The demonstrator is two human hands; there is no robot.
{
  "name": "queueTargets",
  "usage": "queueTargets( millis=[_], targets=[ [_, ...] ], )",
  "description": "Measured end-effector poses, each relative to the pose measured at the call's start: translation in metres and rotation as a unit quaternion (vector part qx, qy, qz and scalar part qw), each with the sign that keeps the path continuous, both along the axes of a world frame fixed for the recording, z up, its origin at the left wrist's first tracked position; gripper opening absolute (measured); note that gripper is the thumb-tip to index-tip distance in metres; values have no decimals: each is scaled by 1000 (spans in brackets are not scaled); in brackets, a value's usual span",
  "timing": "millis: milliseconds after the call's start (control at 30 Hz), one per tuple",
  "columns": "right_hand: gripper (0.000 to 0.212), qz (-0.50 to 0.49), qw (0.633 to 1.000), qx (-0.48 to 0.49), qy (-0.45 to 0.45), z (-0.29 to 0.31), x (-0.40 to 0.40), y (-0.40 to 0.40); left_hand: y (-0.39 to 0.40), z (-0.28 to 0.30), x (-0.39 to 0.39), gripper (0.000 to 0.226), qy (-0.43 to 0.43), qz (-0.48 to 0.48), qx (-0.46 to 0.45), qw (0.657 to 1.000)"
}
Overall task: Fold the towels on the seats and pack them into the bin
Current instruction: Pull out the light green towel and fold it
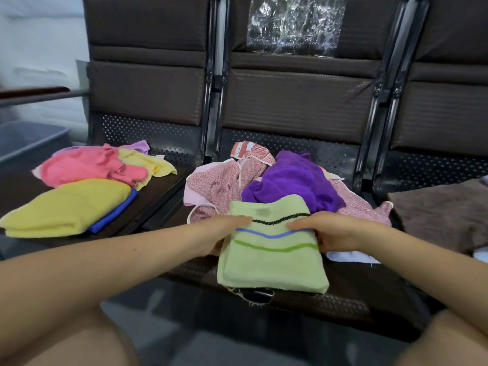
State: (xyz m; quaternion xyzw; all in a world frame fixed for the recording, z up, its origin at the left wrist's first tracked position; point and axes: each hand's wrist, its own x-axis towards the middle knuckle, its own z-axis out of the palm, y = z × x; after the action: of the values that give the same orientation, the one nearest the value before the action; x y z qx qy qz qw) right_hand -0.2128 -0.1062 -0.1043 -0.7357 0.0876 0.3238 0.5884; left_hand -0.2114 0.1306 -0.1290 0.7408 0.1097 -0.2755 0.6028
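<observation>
A row of 3 dark seats (163, 196) fills the room in front of the person, and the grey bin (29, 138) sits off at the far left, well apart from the work. On the left seat a crumpled pink towel (87, 167) and pale yellow one lie behind a folded yellow towel (66, 207) stacked on a blue one (116, 211). The middle seat carries a loose heap, a purple towel (290, 186) on top of pink patterned ones (219, 186). At the front edge of that seat lies the green striped towel (269, 249), already folded to a rectangle and overhanging the seat lip slightly. The left hand (224, 233) grips its left edge, thumb on top and fingers tucked beneath; the right hand (327, 233) holds the right edge the same way, so both pairs of fingers are closed round the cloth. I'd judge the risk to be the carry: the bin is a long reach leftward, and a slack grip could let the fold fall open, or the towel could snag the heap behind it.
</observation>
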Motion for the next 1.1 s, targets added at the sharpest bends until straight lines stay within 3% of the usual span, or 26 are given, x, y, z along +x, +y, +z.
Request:
queueTargets(
  millis=[167,300,533,667,767,833,1000,1067,1100],
  targets=[
    [33,-46,997,53,26,14,1,20,11,8,-3,20,-22,-37,-54,998],
    [34,-117,988,95,-23,34,3,42,26,8,-5,28,-72,1,-92,993],
    [23,-91,976,192,-53,54,9,99,67,26,-2,18,-102,93,-145,980],
    [32,-79,977,197,-36,47,30,145,123,44,11,12,-192,150,-43,969],
    [34,-27,974,223,-44,41,51,190,171,64,19,19,-233,215,9,948],
    [31,3,970,239,-49,42,64,233,208,80,23,10,-262,247,88,929],
    [38,13,959,276,-61,33,84,345,307,98,29,30,-286,323,236,871],
    [31,32,970,236,-55,17,77,373,336,88,27,31,-264,320,325,850],
    [24,57,981,169,-76,7,72,382,346,79,26,30,-243,295,381,842]
  ],
)
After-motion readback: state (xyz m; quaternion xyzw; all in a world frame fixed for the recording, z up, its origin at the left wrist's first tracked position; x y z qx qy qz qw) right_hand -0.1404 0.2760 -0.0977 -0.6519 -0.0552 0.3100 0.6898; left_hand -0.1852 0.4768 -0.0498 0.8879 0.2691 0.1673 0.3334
